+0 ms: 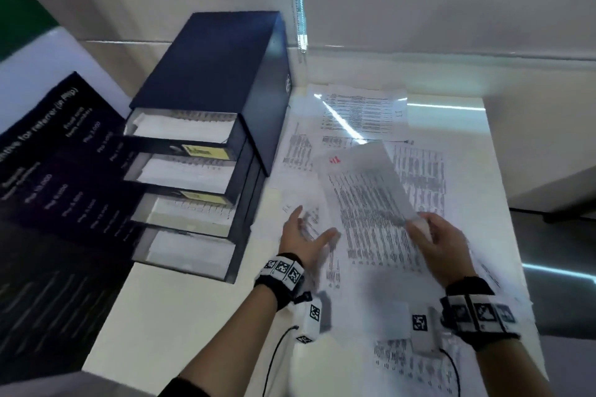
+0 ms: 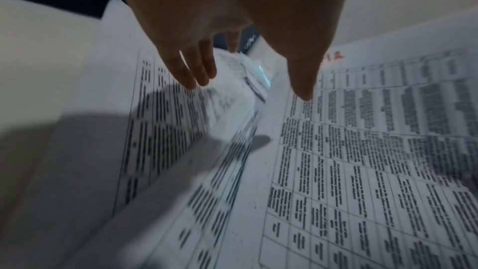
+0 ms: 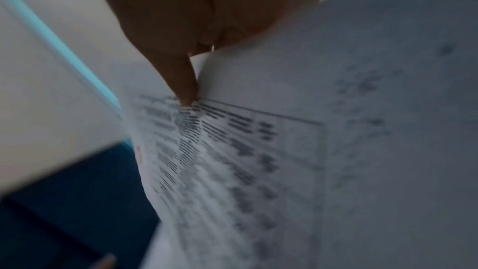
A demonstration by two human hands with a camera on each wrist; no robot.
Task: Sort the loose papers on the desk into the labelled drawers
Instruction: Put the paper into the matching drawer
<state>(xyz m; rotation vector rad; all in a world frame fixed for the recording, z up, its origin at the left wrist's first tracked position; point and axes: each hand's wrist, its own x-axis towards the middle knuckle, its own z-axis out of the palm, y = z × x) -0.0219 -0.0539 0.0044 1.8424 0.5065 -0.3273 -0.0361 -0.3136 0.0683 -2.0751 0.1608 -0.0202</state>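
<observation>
Two hands work over the white counter (image 1: 200, 306). The right hand (image 1: 442, 238) makes the only grip: thumb and fingers pinch the near corner of a printed sheet (image 1: 364, 190), lifted off the pile and tilted up toward the back wall. In the right wrist view the thumb (image 3: 181, 81) presses on the printed face at the table's top border while the sheet (image 3: 258, 150) curves away below it; the fingers behind the paper are hidden. The left hand (image 1: 304, 235) holds nothing, fingers straight and spread, palm turned toward the lifted sheet. In the left wrist view its fingers (image 2: 196, 69) hover over the loose papers (image 2: 181, 150), and whether they touch is not clear.

The held sheet carries a dense table of small dark text in ruled columns and a red mark (image 1: 332, 159) near its far top corner; the words are too blurred to read. Under and around it the loose papers (image 1: 364, 113) lie overlapping across the right half of the counter, printed with similar tables.

Left of the papers stands a dark blue drawer unit (image 1: 213, 80) with four drawers (image 1: 183, 177) pulled out stepwise, each with white paper inside. Yellow labels (image 1: 206, 151) show on two drawer fronts.
</observation>
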